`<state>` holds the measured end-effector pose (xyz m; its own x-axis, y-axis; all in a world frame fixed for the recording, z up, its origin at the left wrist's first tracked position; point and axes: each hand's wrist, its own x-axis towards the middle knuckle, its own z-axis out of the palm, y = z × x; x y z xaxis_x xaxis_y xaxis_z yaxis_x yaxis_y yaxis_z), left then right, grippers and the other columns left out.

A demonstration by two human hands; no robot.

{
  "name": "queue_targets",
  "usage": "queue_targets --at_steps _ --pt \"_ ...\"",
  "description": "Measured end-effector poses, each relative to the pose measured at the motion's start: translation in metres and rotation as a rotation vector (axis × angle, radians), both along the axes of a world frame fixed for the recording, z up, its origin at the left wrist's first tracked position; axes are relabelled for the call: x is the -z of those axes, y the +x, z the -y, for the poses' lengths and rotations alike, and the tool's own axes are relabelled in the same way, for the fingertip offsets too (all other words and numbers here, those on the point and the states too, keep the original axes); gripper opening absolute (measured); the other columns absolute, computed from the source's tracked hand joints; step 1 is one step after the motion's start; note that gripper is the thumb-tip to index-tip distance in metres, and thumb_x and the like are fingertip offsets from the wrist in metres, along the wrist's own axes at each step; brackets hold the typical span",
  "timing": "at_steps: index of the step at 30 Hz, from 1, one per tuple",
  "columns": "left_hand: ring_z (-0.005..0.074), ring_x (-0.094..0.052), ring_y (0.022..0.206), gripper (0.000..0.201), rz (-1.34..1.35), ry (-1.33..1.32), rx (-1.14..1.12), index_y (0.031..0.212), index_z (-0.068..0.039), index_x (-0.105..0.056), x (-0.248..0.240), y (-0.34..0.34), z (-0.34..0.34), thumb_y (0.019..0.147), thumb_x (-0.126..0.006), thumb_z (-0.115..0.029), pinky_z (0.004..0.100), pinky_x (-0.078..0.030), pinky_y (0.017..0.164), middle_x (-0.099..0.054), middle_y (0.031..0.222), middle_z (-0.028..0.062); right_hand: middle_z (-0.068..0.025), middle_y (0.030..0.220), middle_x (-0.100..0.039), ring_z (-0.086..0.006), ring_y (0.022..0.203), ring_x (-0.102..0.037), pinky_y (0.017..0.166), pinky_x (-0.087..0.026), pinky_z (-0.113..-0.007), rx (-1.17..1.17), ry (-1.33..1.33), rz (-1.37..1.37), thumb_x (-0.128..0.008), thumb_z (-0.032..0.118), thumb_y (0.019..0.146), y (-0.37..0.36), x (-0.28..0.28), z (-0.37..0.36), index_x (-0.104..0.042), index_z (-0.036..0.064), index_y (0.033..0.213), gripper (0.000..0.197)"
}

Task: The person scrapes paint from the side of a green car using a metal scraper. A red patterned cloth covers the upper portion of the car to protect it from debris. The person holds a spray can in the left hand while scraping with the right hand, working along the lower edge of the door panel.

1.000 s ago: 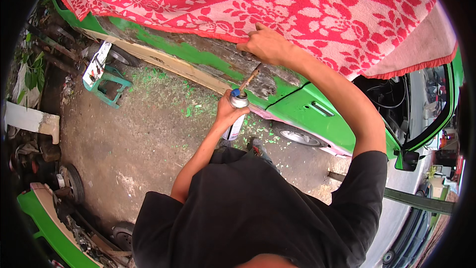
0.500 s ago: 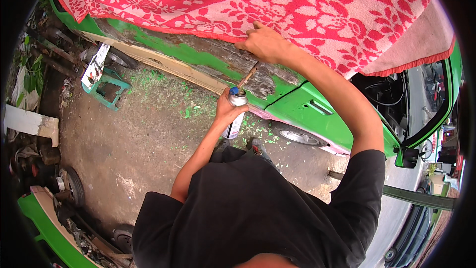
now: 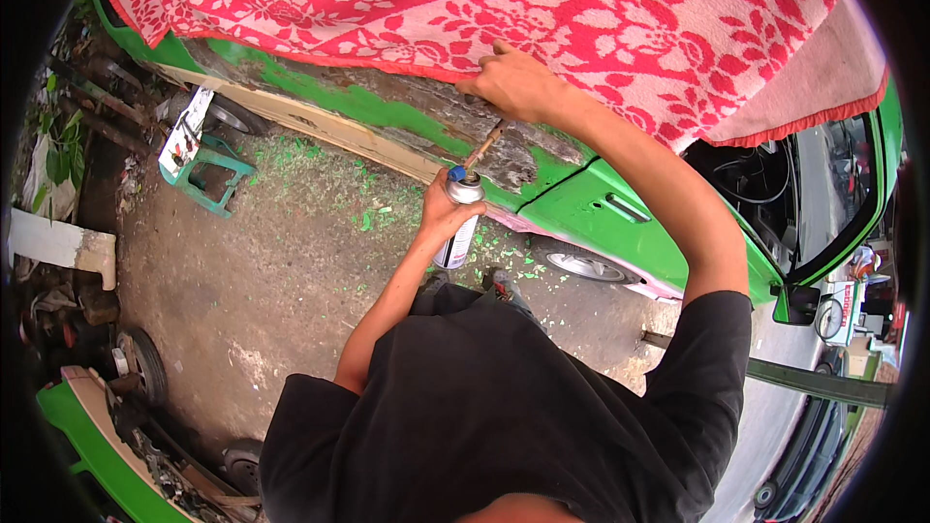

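Observation:
My left hand [image 3: 443, 209] is wrapped round the upper part of a silver-topped white can [image 3: 457, 240], held upright beside the green car. A small blue piece [image 3: 456, 174] sits at the can's top, by my fingers. A slim wooden-handled tool [image 3: 481, 149] slants from the can's mouth up to beneath my right hand [image 3: 516, 84], which appears closed on it; its lower end is hidden at the can. My right index finger and thumb stick out over the edge of a red and pink floral cloth [image 3: 620, 39]. Below lies a wrinkled, grey-brown patch [image 3: 426, 105] on the green car panel [image 3: 380, 111].
Green flakes litter the concrete floor [image 3: 242, 281]. A green plastic stool [image 3: 215, 174] stands at the left beside the car. Loose wheels [image 3: 143, 363] and another green body part [image 3: 87, 436] lie at the lower left. A side mirror [image 3: 799, 305] juts out at the right.
The can and the wooden-handled tool have shifted very slightly. Both hands keep nearly the same place and grip.

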<state>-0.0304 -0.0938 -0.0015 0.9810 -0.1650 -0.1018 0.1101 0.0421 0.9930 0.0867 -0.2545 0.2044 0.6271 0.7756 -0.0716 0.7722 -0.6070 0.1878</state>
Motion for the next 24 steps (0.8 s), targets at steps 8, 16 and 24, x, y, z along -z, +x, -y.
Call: queue_targets --at_steps 8,16,24 --pt "0.0126 -0.063 0.079 0.048 0.006 -0.029 0.01 0.097 -0.005 -0.055 0.0034 0.0015 0.0011 0.058 -0.084 -0.009 0.0292 -0.053 0.073 -0.067 0.088 0.0038 -0.0124 0.08 -0.069 -0.0291 0.089 -0.069 0.107 -0.04 -0.051 -0.013 -0.003 0.047 -0.055 0.005 0.085 -0.003 0.0028 -0.0007 -0.068 0.0176 0.117 0.037" --pt "0.0133 -0.064 0.079 0.048 0.043 0.05 0.014 0.095 -0.005 -0.056 -0.0002 0.0035 0.0008 0.057 -0.084 -0.012 0.0299 -0.053 0.074 -0.067 0.086 0.0045 -0.011 0.075 -0.068 -0.029 0.085 -0.069 0.099 -0.043 -0.049 -0.027 0.02 0.069 -0.056 0.006 0.084 -0.0023 0.0037 0.0004 -0.068 0.017 0.115 0.035" --pt "0.0127 -0.064 0.079 0.048 0.012 -0.057 0.018 0.097 -0.005 -0.056 -0.0007 0.0024 -0.0003 0.058 -0.084 -0.009 0.0295 -0.053 0.074 -0.067 0.087 0.0037 -0.0101 0.074 -0.068 -0.0279 0.084 -0.069 0.097 -0.043 -0.047 -0.017 0.031 0.078 -0.056 0.006 0.084 -0.0015 0.0051 0.0008 -0.068 0.0169 0.114 0.034"
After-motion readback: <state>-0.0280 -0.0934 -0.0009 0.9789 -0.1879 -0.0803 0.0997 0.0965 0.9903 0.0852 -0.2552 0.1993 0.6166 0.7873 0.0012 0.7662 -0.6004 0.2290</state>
